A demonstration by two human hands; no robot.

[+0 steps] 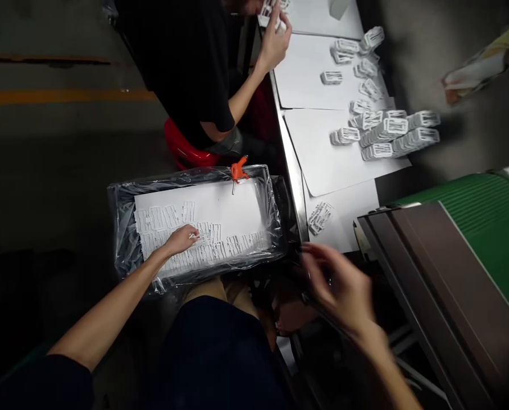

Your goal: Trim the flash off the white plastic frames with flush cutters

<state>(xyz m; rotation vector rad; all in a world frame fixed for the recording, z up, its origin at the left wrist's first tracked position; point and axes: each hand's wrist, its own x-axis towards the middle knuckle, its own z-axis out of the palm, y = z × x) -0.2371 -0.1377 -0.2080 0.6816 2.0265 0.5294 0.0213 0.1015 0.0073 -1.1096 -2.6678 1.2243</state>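
My left hand [181,239] is over a plastic-lined crate [118,228], its fingers pinched on a small white frame-like part that they mostly hide. Under it, rows of similar white frame-like parts [195,259] lie on a white sheet [233,202] inside the crate. An orange-handled tool with a thin metal tip [239,171] rests at the crate's far rim. Blurred by motion, my right hand [344,287] hangs off the table's near end, fingers curved and apart, with nothing visible in them. Closest to it on the table lies a small group of white parts [321,218].
Stacks of white parts [395,134] stand along the far side of the paper-covered table [314,154]. A co-worker in black [181,57] sits beyond the crate, white parts in hand. At right is a machine with a green ribbed belt [485,222] and brown edge panel [451,273].
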